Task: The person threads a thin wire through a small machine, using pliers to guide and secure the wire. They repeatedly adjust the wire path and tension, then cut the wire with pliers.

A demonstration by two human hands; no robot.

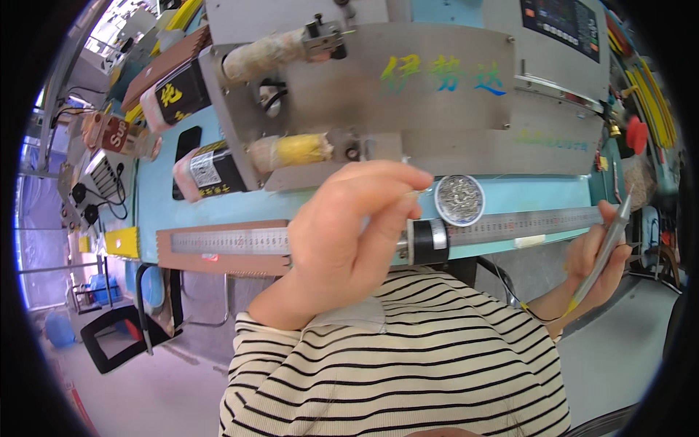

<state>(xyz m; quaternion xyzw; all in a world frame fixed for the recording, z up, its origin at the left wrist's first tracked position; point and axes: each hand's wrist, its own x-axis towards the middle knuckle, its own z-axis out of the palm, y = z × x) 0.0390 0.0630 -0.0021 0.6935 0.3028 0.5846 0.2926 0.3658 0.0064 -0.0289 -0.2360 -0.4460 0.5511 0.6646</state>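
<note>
My left hand [349, 226] is raised over the middle of the bench, thumb and forefinger pinched together. Whatever sits between those fingertips is too small to make out. Just right of them stands a round white dish [480, 211] holding many small silvery metal pieces [460, 197]. A black cylinder with a pale label [428, 242] lies below the dish, near the bench edge. Off to the right, my right hand [593, 269] is closed around a slim grey pen-shaped tool [608, 244], its pointed tip upward. A thin dark and yellow cord [542, 316] runs by the tool's lower end.
A metal machine [444, 80] with two wrapped rollers [291, 149] stands behind my hands, its control panel [561, 29] at upper right. Steel rulers [229, 241] lie along the front edge, one on a brown strip [218, 264]. A dark phone [188, 149] rests at left; a chair [120, 335] stands below.
</note>
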